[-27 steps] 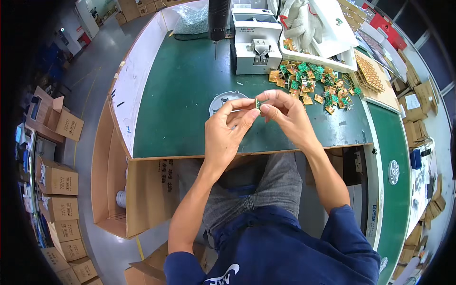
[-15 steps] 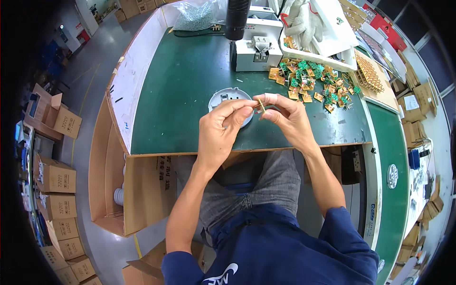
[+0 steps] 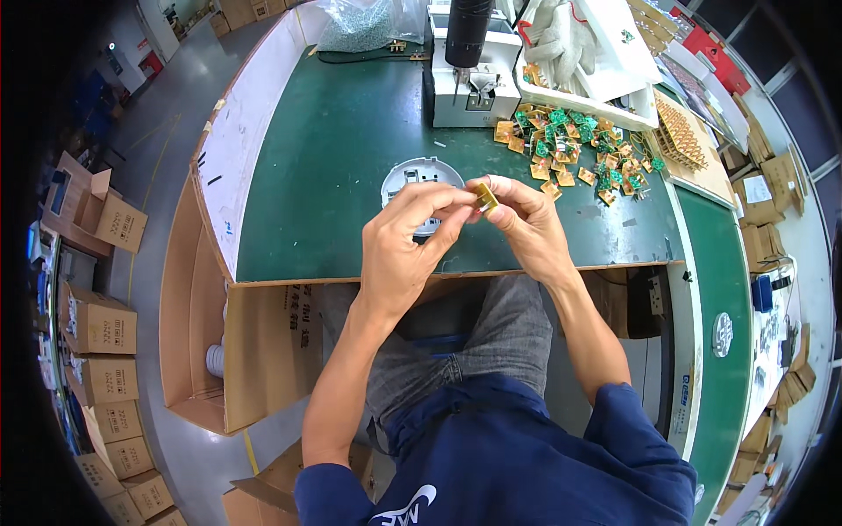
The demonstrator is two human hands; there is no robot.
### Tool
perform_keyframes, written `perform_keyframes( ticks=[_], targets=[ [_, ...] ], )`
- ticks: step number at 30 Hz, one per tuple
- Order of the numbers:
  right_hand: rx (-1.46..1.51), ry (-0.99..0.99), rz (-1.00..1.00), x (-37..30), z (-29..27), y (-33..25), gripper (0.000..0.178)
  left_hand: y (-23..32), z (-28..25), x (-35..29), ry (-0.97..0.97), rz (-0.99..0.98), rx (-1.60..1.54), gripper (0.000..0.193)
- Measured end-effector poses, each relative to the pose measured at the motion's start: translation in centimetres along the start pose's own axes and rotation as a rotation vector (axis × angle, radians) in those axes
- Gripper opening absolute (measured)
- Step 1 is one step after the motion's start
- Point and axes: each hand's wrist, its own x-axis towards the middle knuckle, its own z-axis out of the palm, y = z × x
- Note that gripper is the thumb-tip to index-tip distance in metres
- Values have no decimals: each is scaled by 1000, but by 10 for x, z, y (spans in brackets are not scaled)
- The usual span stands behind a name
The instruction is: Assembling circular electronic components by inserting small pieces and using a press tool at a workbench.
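Between my hands, over the near part of the green table, is a small yellow circuit board (image 3: 485, 198). My right hand (image 3: 526, 226) is closed on it, thumb and fingers gripping its edges. The fingers of my left hand (image 3: 405, 232) are pinched together at the board's left side, by a small red and white part; what exactly they grip is hidden. Partly behind my left hand, a round grey plastic housing (image 3: 422, 169) lies on the table with its inside facing up. Right of the hands lies a loose pile of small yellow and green circuit boards (image 3: 561, 147).
A white machine (image 3: 474, 103) stands at the back, a black cylinder (image 3: 467, 35) above it. Beside it, a white foam tray (image 3: 605, 110) holds gloves (image 3: 561, 42). A clear bag of small metal parts (image 3: 358, 26) sits at the back left. A white side wall (image 3: 250, 131) borders the table's left.
The circuit board has turned from edge-on so that its yellow face shows. My left fingers have shifted slightly lower against it. The view has moved slightly.
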Motion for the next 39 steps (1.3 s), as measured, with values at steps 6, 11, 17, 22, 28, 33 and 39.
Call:
perform_keyframes(
  ticks=[6, 11, 17, 22, 28, 33, 39],
  targets=[
    [63, -28, -8, 0, 3, 4, 35, -5, -2, -2, 14, 43, 61, 17],
    [76, -12, -8, 0, 7, 5, 34, -5, 0, -4, 48, 118, 198, 18],
    [74, -9, -1, 0, 7, 8, 34, -5, 2, -4, 68, 181, 295, 17],
    [63, -12, -1, -1, 7, 9, 34, -6, 0, -4, 40, 168, 269, 18],
    [61, -24, 19, 0, 6, 11, 35, -8, -1, -4, 20, 153, 253, 16],
    [50, -21, 29, 0, 6, 11, 35, -9, -2, -4, 16, 151, 265, 16],
    [47, -20, 35, 1, 6, 11, 35, -8, -3, -4, 12, 116, 245, 17]
  ],
)
